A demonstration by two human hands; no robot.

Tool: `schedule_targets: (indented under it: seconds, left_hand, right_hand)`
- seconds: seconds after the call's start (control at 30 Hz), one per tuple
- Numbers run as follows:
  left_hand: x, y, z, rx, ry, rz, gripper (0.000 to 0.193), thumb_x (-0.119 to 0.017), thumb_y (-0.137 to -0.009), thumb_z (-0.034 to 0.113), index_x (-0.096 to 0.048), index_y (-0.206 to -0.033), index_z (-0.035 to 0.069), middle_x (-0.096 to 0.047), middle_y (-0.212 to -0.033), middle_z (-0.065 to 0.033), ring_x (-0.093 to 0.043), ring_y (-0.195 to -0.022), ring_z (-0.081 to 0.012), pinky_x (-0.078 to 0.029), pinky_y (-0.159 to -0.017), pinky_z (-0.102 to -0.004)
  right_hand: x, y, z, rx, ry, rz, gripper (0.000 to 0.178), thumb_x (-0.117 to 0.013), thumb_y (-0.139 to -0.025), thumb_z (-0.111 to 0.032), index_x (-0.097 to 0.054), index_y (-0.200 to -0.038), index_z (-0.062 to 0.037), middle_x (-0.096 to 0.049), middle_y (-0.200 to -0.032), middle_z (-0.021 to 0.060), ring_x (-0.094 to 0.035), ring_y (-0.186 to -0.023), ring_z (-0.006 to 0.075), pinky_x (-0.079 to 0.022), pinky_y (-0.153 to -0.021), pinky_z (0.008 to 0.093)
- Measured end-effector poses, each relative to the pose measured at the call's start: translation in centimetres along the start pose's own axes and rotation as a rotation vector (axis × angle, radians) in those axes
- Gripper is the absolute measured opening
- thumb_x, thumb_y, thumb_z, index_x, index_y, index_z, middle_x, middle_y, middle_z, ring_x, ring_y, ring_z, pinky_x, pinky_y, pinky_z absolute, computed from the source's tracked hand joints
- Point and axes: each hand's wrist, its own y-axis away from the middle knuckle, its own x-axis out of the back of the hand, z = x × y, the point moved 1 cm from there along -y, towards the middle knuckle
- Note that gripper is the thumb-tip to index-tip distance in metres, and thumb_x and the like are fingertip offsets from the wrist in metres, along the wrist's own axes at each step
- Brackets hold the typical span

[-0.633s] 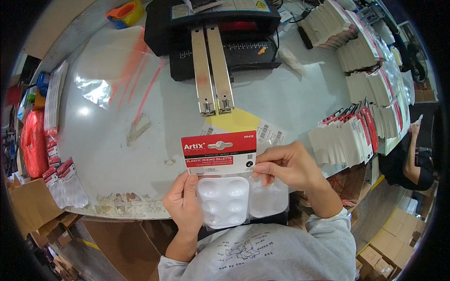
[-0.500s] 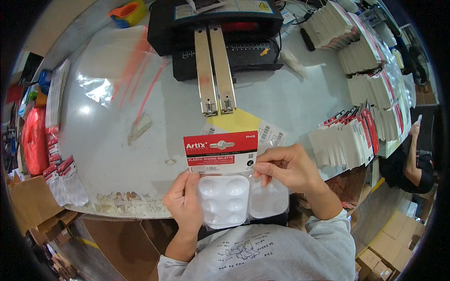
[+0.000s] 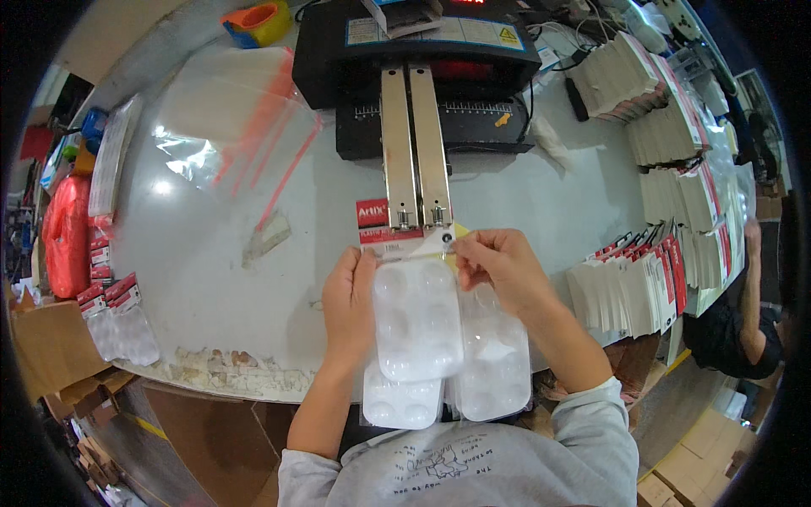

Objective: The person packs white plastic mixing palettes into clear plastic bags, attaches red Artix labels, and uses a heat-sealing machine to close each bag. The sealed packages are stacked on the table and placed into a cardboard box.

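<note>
A white plastic paint palette (image 3: 419, 321) with rounded wells hangs from a red and white header card (image 3: 372, 221). Its left edge is gripped by my left hand (image 3: 349, 291), thumb on top. The fingers of my right hand (image 3: 498, 262) pinch the card's right lower corner. The middle of the card is hidden beneath the ends of two metal bars (image 3: 418, 152), which reach out from a black bench machine (image 3: 422, 42). Under the held palette, nearer my body, lie another white palette (image 3: 401, 404) to the left and a bagged one (image 3: 497, 372) to the right.
Stacks of header cards (image 3: 629, 283) line the right side. Clear plastic bags (image 3: 220, 110) lie at the far left. Finished-looking palette packs (image 3: 122, 325) and a red bag (image 3: 68, 237) sit by the left edge. Another person's arm (image 3: 750, 287) shows at far right.
Both hands have moved forward, carrying the palette and card away from my body. The card's middle has gone under the metal bars. The palettes beneath show more fully.
</note>
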Motion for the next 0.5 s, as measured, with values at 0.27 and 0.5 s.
schedule_targets:
  seconds: [0.27, 0.5]
  left_hand:
    - [-0.7, -1.6, -1.8, 0.005, 0.223, -0.025, 0.028, -0.049, -0.096, 0.02, -0.047, -0.074, 0.002, -0.047, -0.069, 0.0003, -0.04, -0.069, -0.0071, -0.038, -0.066, -0.0225]
    - [7.5, -1.5, -1.4, 0.103, -0.172, 0.213, 0.022, -0.052, -0.092, 0.019, -0.063, -0.092, -0.001, -0.059, -0.075, -0.0035, -0.052, -0.076, -0.0099, -0.043, -0.071, -0.0255]
  right_hand:
    - [0.6, -2.0, 1.1, 0.047, 0.017, -0.04, 0.016, -0.062, -0.086, -0.014, -0.064, -0.083, 0.002, -0.063, -0.074, 0.0071, -0.06, -0.057, 0.0133, -0.05, -0.055, 0.0259]
    - [5.5, 9.0, -6.5, 0.656, 0.995, 0.887, 0.045, -0.072, -0.073, -0.007, -0.056, -0.115, 0.0009, -0.06, -0.107, 0.0139, -0.06, -0.09, 0.0228, -0.046, -0.084, 0.0369]
